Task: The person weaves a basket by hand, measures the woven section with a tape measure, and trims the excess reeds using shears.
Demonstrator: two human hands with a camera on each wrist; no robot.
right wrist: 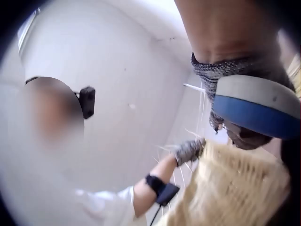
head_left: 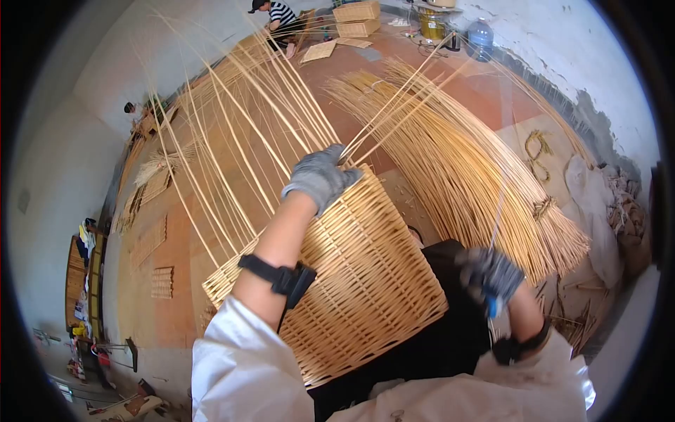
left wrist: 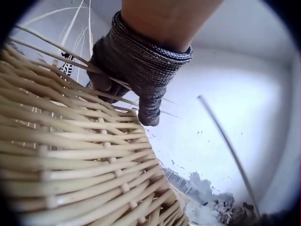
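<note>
A woven wicker piece (head_left: 365, 267) leans across the person's lap, long loose canes (head_left: 235, 116) fanning from its far edge. At its upper corner the gloved left hand (head_left: 320, 179) grips the edge and some canes. In the left wrist view, canes pass under that hand (left wrist: 134, 70), whose thumb lies by the wicker's edge (left wrist: 94, 165). The gloved right hand (head_left: 492, 278), blurred, is off to the right, apart from the wicker. It grips a tool with a grey and blue handle (right wrist: 258, 106); a long thin shaft (head_left: 500, 204) rises from that hand.
A large tied bundle of canes (head_left: 464, 169) lies on the floor beyond the wicker and to the right. Two other people (head_left: 281, 21) sit farther off, near woven panels (head_left: 320, 50). A water bottle (head_left: 480, 39) and white sacking (head_left: 590, 204) stand along the right wall.
</note>
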